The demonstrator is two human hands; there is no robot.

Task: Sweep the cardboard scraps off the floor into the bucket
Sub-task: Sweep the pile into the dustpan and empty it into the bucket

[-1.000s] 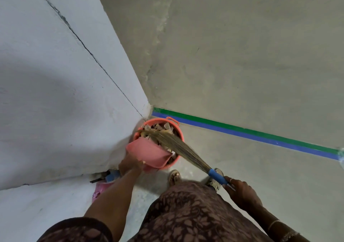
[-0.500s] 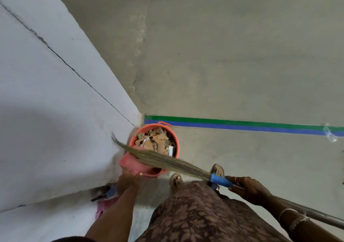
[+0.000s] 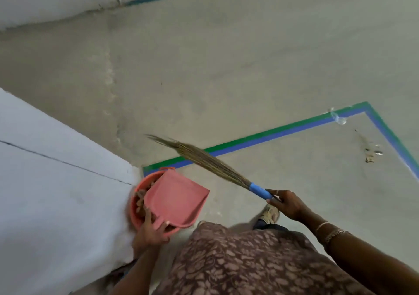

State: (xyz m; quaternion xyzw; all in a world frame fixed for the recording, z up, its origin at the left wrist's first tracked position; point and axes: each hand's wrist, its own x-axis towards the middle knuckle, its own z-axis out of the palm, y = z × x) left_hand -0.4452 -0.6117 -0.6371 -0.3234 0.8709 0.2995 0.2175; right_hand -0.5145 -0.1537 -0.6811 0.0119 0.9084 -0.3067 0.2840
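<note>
Left hand (image 3: 149,231) grips flat pink plastic dustpan (image 3: 176,201) over round bucket (image 3: 141,183); right hand (image 3: 288,204) grips bristly broom (image 3: 210,163).

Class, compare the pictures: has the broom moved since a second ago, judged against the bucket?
Yes. The broom has swung out of the bucket to the bucket's right, and its bristles now cross the tape line.

I count one bucket (image 3: 132,206), one dustpan (image 3: 179,201) and one broom (image 3: 210,163). My hands make two: the left hand (image 3: 150,233) and the right hand (image 3: 288,204). The cardboard scraps (image 3: 139,201) in the bucket are several, too heaped and hidden for me to number. One shoe (image 3: 271,214) shows, and one small patch of litter (image 3: 370,153) lies on the floor (image 3: 226,67).
</note>
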